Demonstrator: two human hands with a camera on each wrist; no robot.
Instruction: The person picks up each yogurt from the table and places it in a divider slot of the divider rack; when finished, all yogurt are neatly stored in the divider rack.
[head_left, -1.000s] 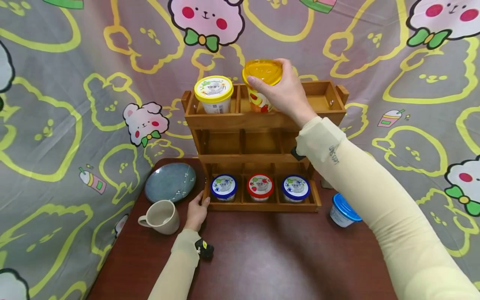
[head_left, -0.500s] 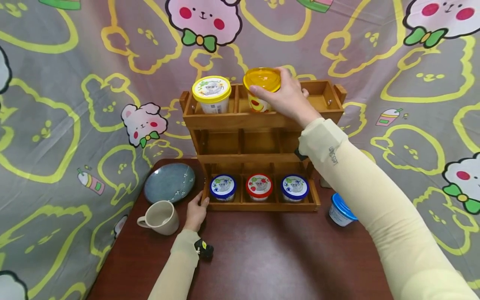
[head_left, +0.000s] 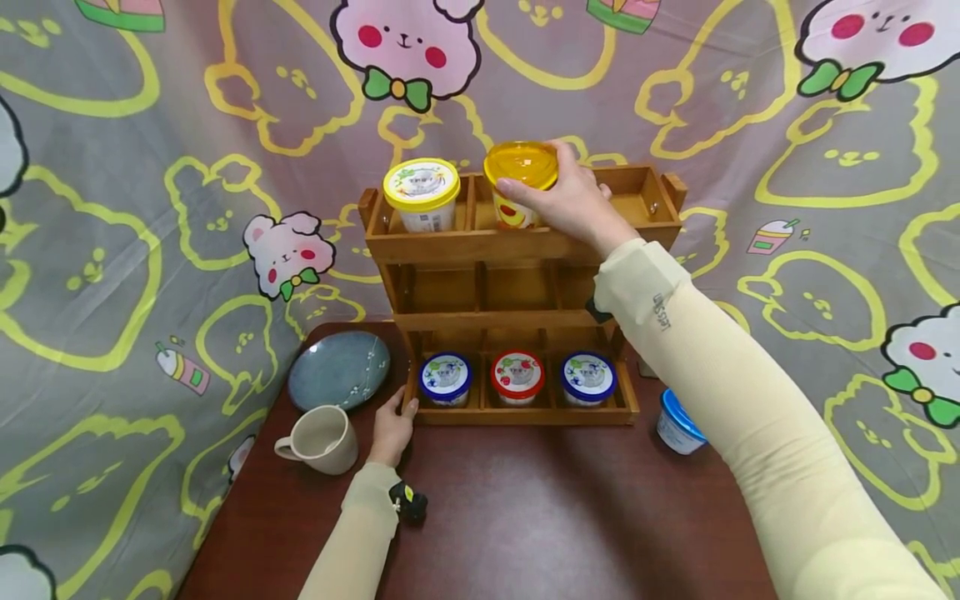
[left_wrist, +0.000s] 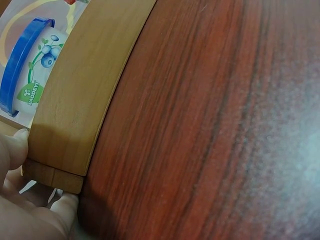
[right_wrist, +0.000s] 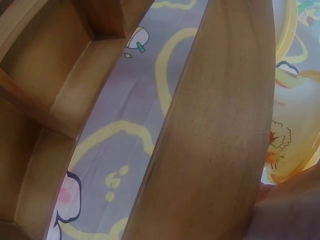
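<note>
A three-tier wooden rack (head_left: 525,247) stands at the back of the table. My right hand (head_left: 573,200) grips a cup with a clear yellow lid (head_left: 517,212) and fruit print, its base hidden behind the front board of the top tier's middle compartment. To its left sits a white tub with a yellow lid (head_left: 423,187). At the rack's bottom left corner, my left hand (head_left: 392,429) holds the wooden end; in the left wrist view the thumb and fingers (left_wrist: 65,212) pinch that corner. Blueberry tubs (head_left: 446,379) with dark blue lids flank a red-lidded tub (head_left: 517,377) on the bottom tier.
A beige mug (head_left: 322,439) and a blue-grey plate (head_left: 339,369) stand left of the rack. On the right, a tub with a light blue lid (head_left: 678,425) is partly behind my right sleeve. Patterned cloth (head_left: 112,250) hangs behind and beside the table.
My right hand has lowered the yellow-lidded cup into the top tier's middle compartment. The left hand keeps its hold on the rack's corner.
</note>
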